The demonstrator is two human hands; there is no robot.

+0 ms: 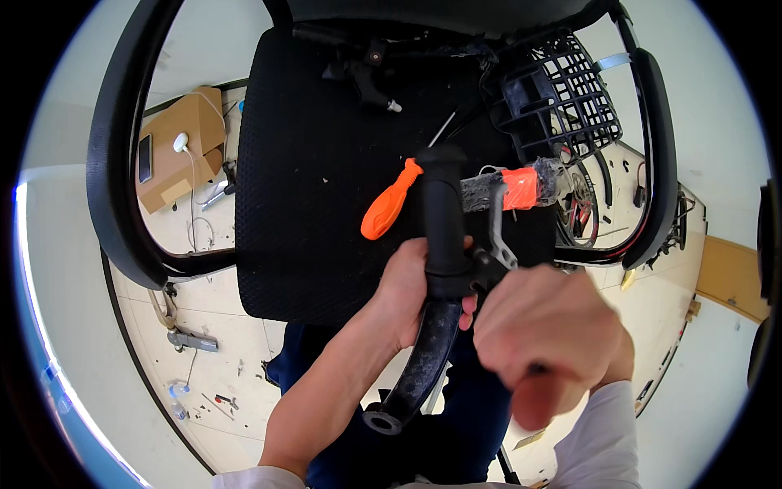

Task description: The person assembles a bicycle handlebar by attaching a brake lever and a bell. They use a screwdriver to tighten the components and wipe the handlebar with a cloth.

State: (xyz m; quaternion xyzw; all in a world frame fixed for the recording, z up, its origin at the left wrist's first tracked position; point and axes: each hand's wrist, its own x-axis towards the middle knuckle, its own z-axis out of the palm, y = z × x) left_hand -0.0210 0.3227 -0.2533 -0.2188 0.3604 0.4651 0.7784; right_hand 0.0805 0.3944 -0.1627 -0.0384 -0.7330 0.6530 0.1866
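My left hand (pixel 405 285) is wrapped round a black handlebar piece with a rubber grip (pixel 445 216), held upright over the front of the chair seat. Below the grip, a scuffed curved black tube (pixel 423 359) runs down toward my lap. A grey brake lever (pixel 498 224) stands beside the grip on its right. Close by the lever's clamp, my right hand (pixel 550 326) is closed in a fist, partly blurred; what its fingers hold is hidden. An orange-handled screwdriver (pixel 386 210) lies on the seat left of the grip.
The black chair seat (pixel 285 204) also carries a plastic-wrapped piece with orange tape (pixel 520 188), a black brake part (pixel 366 77) and a black plastic basket (pixel 562 94). Armrests (pixel 130 147) flank both sides. A cardboard box (pixel 191 138) and scattered parts lie on the floor.
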